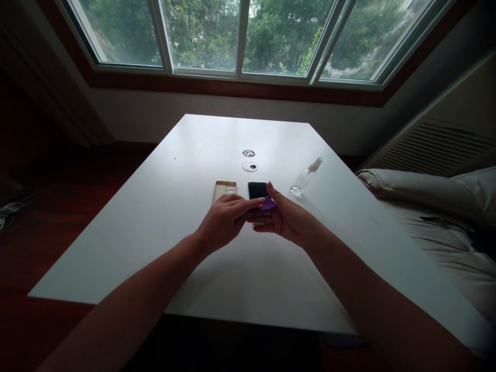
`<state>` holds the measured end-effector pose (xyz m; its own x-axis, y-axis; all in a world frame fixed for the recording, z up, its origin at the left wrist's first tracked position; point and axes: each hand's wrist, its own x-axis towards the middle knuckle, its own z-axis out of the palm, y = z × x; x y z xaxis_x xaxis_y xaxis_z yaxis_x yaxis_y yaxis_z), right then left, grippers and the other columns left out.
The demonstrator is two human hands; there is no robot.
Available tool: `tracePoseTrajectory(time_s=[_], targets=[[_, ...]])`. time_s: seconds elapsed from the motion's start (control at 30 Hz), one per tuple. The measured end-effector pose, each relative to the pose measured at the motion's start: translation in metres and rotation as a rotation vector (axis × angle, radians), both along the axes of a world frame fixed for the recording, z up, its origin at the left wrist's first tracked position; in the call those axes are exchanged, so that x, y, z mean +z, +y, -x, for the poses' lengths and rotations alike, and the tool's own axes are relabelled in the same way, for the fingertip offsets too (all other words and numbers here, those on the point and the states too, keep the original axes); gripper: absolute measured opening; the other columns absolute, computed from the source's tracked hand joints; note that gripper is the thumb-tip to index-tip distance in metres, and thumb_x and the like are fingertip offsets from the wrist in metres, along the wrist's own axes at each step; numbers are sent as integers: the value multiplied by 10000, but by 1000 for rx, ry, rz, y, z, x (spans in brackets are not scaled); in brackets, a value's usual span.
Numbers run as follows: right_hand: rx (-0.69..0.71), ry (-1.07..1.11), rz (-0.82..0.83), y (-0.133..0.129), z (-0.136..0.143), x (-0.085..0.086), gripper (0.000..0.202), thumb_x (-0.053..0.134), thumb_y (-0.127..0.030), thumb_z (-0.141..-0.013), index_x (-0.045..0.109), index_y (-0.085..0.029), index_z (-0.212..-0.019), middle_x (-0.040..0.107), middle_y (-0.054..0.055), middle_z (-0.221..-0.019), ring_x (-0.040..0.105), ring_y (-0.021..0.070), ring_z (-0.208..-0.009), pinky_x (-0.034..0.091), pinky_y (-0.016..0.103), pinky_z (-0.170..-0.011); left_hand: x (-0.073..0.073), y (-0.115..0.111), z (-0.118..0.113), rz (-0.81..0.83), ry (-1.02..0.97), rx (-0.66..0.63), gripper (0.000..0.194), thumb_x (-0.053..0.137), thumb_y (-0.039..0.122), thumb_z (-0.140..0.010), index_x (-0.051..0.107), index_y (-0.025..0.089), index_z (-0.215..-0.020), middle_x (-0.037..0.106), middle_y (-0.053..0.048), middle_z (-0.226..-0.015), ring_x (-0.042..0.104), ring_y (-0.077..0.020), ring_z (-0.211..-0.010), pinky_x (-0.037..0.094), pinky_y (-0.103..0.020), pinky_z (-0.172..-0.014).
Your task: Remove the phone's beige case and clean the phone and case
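A small purple cloth [268, 204] is held between my two hands above the white table. My left hand [223, 218] presses its fingers onto the cloth from the left. Beneath it, my right hand [289, 217] is turned palm up, with the cloth lying in it and the thumb raised. Just beyond the hands lies a dark flat phone [257, 189], its near part hidden by the cloth and fingers. To its left is a gold phone case [225, 186] with round cutouts, partly covered by my left hand.
A clear spray bottle [306, 178] with a white top is at the right of the white table [155, 227]. Two round fittings [250, 167] are set in the tabletop's middle. A cushioned seat [422, 227] stands along the right side, and a window [240, 41] is behind.
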<state>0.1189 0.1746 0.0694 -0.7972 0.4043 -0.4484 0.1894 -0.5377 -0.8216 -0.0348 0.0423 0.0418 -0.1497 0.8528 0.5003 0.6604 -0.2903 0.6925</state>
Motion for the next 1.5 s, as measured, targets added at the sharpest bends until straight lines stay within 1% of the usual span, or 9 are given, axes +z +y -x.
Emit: tracePoseTrajectory(time_s=[0.13, 0.3, 0.67, 0.77, 0.87, 1.07, 1.23, 1.37, 1.5], targets=[[22, 61, 49, 4, -7, -15, 271, 633, -360, -978, 699, -157, -1146, 790, 122, -1061, 778, 246, -963, 655, 384, -836, -4, 2, 3, 20, 127, -105, 445, 503, 172, -996, 627, 331, -1393, 729, -75, -1261, 657, -242, -1124, 442, -426, -1035], [131, 119, 146, 6, -17, -26, 251, 606, -282, -990, 695, -165, -1193, 779, 125, -1131, 758, 248, -1057, 632, 427, -925, -4, 5, 5, 25, 163, -88, 365, 497, 202, -1008, 690, 288, -1307, 739, -98, -1168, 653, -240, -1077, 449, -406, -1001], [-231, 229, 120, 20, -20, -20, 251, 594, -129, -934, 718, -108, -1151, 780, 142, -1139, 781, 235, -960, 639, 404, -937, -7, 11, 13, -87, 357, -94, 303, 533, 195, -1012, 673, 233, -1277, 765, -67, -1047, 670, -199, -981, 509, -373, -912], [-384, 289, 131, 23, -21, -21, 202, 596, -96, -917, 732, -141, -1060, 806, 105, -1038, 787, 227, -928, 631, 427, -961, -6, 9, 15, -102, 329, 10, 278, 548, 224, -1010, 680, 229, -1254, 763, -71, -1050, 682, -192, -968, 533, -354, -883], [-453, 322, 128, 24, -20, -23, 181, 599, -83, -914, 726, -144, -1027, 810, 102, -1015, 785, 233, -951, 627, 438, -972, -5, 7, 19, -20, 286, 263, 267, 521, 262, -1019, 688, 217, -1221, 744, -76, -1102, 691, -186, -952, 549, -323, -834], [-515, 341, 109, 22, -20, -26, 187, 595, -81, -913, 708, -120, -1058, 799, 125, -1068, 779, 268, -995, 651, 444, -927, -15, 9, 40, 442, 432, 633, 450, 508, 459, -995, 634, 181, -1325, 686, -124, -1202, 684, -252, -946, 530, -335, -721], [-518, 341, 130, 19, -17, -29, 186, 574, -100, -949, 705, -154, -1069, 795, 95, -1105, 778, 238, -1002, 649, 445, -935, -25, 14, 55, 668, 440, 660, 421, 519, 538, -954, 711, 203, -1120, 686, -112, -1118, 678, -267, -878, 503, -354, -685], [-536, 336, 115, 18, -15, -30, 177, 556, -130, -979, 706, -143, -1072, 789, 108, -1123, 776, 233, -1005, 645, 451, -943, -22, 16, 59, 634, 420, 684, 267, 513, 395, -960, 705, 210, -955, 719, -96, -1031, 674, -262, -860, 486, -356, -702], [-572, 402, 9, 16, -14, -29, 191, 582, -178, -978, 709, -186, -1119, 770, 92, -1181, 752, 262, -1085, 627, 476, -971, -13, 15, 55, 531, 316, 666, 248, 531, 379, -953, 707, 205, -972, 745, -91, -956, 671, -251, -843, 485, -346, -715]])
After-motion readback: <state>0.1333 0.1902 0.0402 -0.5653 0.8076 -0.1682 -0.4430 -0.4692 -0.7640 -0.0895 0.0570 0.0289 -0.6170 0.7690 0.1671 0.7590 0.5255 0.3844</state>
